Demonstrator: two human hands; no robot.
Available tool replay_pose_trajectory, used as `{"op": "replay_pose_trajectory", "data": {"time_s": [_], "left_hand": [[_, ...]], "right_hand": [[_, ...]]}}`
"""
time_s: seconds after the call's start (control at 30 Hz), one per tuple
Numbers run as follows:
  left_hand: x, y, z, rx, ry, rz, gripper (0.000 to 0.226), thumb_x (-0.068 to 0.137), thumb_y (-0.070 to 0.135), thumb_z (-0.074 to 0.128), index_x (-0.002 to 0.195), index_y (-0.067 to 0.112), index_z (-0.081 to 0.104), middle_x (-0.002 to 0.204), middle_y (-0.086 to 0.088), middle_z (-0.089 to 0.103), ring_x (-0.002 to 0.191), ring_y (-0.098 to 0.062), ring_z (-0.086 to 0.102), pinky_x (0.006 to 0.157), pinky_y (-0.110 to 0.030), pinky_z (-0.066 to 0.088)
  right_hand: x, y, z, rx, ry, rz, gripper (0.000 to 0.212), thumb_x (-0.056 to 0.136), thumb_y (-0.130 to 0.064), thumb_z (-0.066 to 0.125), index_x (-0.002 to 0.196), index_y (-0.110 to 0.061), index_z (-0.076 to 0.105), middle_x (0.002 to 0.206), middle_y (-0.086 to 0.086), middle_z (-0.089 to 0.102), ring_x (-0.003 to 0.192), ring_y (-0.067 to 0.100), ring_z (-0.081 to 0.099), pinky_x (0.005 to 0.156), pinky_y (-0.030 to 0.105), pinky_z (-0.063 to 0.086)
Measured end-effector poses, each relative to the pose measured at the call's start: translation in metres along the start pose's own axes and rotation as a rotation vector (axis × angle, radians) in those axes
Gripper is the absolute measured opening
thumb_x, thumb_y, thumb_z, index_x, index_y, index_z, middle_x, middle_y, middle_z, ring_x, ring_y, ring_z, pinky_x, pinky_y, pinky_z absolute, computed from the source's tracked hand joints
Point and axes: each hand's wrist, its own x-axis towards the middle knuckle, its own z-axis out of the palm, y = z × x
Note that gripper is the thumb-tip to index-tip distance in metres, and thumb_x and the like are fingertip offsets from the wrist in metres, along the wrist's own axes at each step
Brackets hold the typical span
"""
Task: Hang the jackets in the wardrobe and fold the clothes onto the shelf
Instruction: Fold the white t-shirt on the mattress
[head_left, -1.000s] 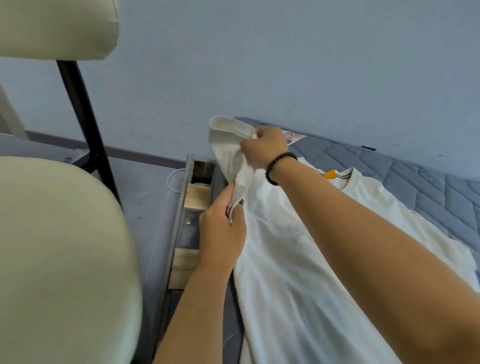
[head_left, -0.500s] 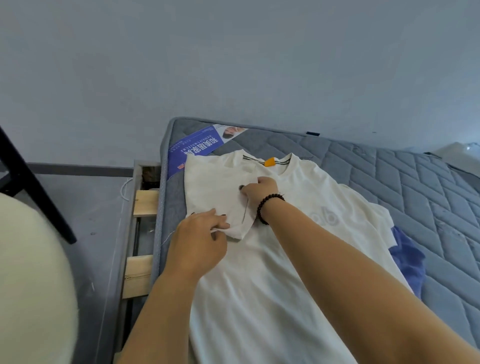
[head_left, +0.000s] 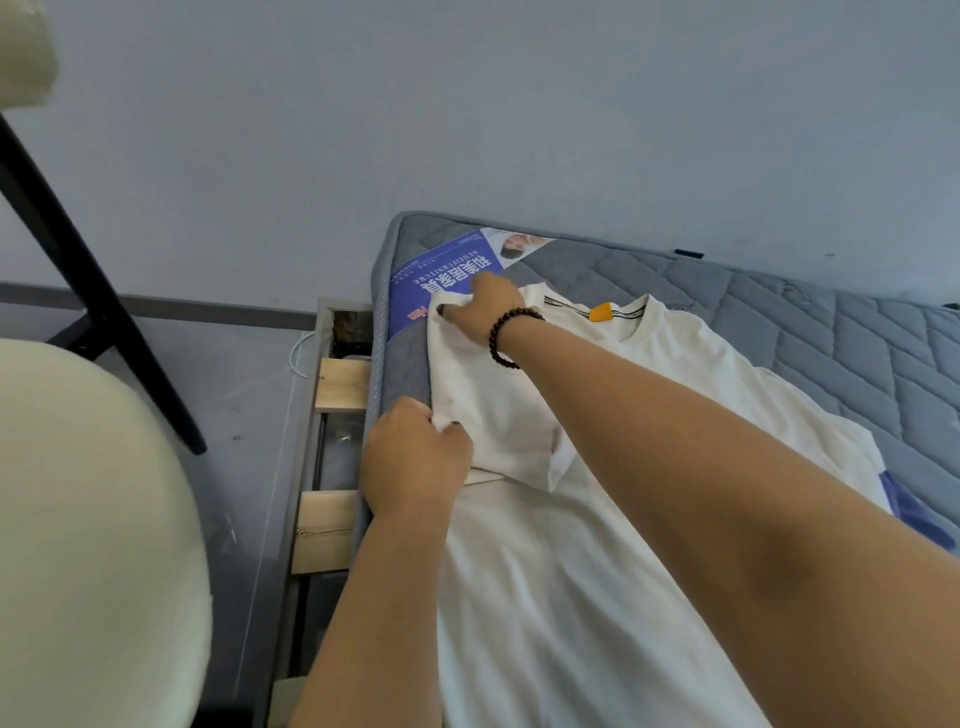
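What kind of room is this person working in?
Most likely a bedroom, sparsely furnished. A bare quilted grey mattress lies on a wooden slatted bed frame, a white T-shirt is spread on it for folding, and a cream padded chair stands alongside.

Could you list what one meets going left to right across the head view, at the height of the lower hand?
Cream chair seat → wooden bed slat → left hand → folded sleeve of the white T-shirt → grey quilted mattress.
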Motion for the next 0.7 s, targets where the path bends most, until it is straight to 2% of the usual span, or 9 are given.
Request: {"op": "replay_pose_trajectory", "data": {"time_s": [0.07,0.1,0.17,0.23,0.33,0.43,0.57,0.63,0.7], "left_hand": [[0.006,0.001,-0.005,0.076,-0.078,-0.02,0.023,0.087,0.036,0.057,0.095,0.014,0.06,0.09,-0.004,0.064,0.081,-0.024,0.057,0.057,-0.028,0.037],[0.008,0.001,-0.006,0.103,-0.102,-0.026,0.025,0.089,0.036,0.055,0.098,0.013,0.059,0.095,-0.005,0.063,0.085,-0.026,0.057,0.062,-0.03,0.04],[0.01,0.002,-0.01,0.122,-0.116,-0.039,0.024,0.095,0.029,0.049,0.107,0.01,0.053,0.102,-0.007,0.058,0.091,-0.027,0.053,0.071,-0.034,0.04],[0.011,0.002,-0.015,0.086,-0.104,-0.049,0.02,0.098,0.022,0.045,0.111,0.007,0.05,0.106,-0.013,0.056,0.088,-0.026,0.046,0.073,-0.036,0.038],[0.008,0.002,-0.014,0.077,-0.075,-0.044,0.021,0.098,0.021,0.044,0.112,0.008,0.05,0.106,-0.014,0.057,0.088,-0.027,0.049,0.073,-0.039,0.042],[-0.001,0.003,-0.011,0.122,-0.024,-0.02,0.018,0.098,0.019,0.042,0.112,0.008,0.048,0.088,-0.006,0.05,0.083,-0.028,0.051,0.067,-0.037,0.041],[-0.009,0.006,-0.009,0.108,0.079,0.03,0.014,0.099,0.015,0.039,0.109,0.007,0.046,0.077,-0.002,0.047,0.065,-0.018,0.046,0.054,-0.031,0.033],[-0.014,0.01,-0.005,0.086,0.145,0.059,0.014,0.098,0.016,0.044,0.11,0.01,0.047,0.095,-0.007,0.055,0.076,-0.02,0.051,0.061,-0.034,0.038],[-0.018,0.016,0.004,0.191,0.227,0.135,0.031,0.094,0.019,0.052,0.124,0.01,0.046,0.129,-0.011,0.049,0.115,-0.03,0.047,0.09,-0.044,0.04]], "right_hand": [[0.008,-0.011,0.005,-0.087,-0.096,-0.044,0.048,0.089,-0.039,0.06,0.125,-0.009,0.053,0.122,0.008,0.058,0.111,0.026,0.054,0.092,0.035,0.046],[0.01,-0.012,0.006,-0.115,-0.064,-0.064,0.039,0.089,-0.031,0.061,0.12,-0.009,0.058,0.119,0.007,0.061,0.108,0.025,0.055,0.092,0.035,0.044],[0.013,-0.008,0.005,-0.093,0.103,-0.073,0.02,0.087,-0.016,0.056,0.106,-0.014,0.065,0.107,0.004,0.066,0.102,0.024,0.056,0.091,0.034,0.034],[0.01,0.001,0.007,-0.059,0.24,-0.069,0.017,0.089,-0.01,0.051,0.095,-0.019,0.064,0.097,0.001,0.064,0.099,0.023,0.056,0.085,0.032,0.028],[0.002,0.023,0.008,0.049,0.253,-0.044,0.019,0.093,-0.022,0.052,0.108,-0.021,0.063,0.114,0.002,0.062,0.108,0.023,0.054,0.095,0.035,0.036],[-0.017,0.057,-0.003,0.24,0.278,-0.015,0.028,0.093,-0.029,0.055,0.117,-0.016,0.061,0.124,0.004,0.059,0.114,0.023,0.055,0.1,0.04,0.042],[-0.065,0.123,-0.029,0.389,0.373,0.015,0.019,0.088,-0.014,0.059,0.105,-0.015,0.068,0.117,0.001,0.062,0.11,0.016,0.056,0.09,0.02,0.038],[-0.093,0.156,-0.041,0.411,0.418,0.069,0.017,0.088,-0.012,0.059,0.101,-0.017,0.068,0.115,-0.002,0.058,0.109,0.013,0.053,0.088,0.018,0.035],[-0.117,0.188,-0.046,0.402,0.463,0.13,0.017,0.087,-0.01,0.058,0.099,-0.018,0.067,0.116,-0.001,0.055,0.113,0.016,0.05,0.093,0.021,0.035]]}}
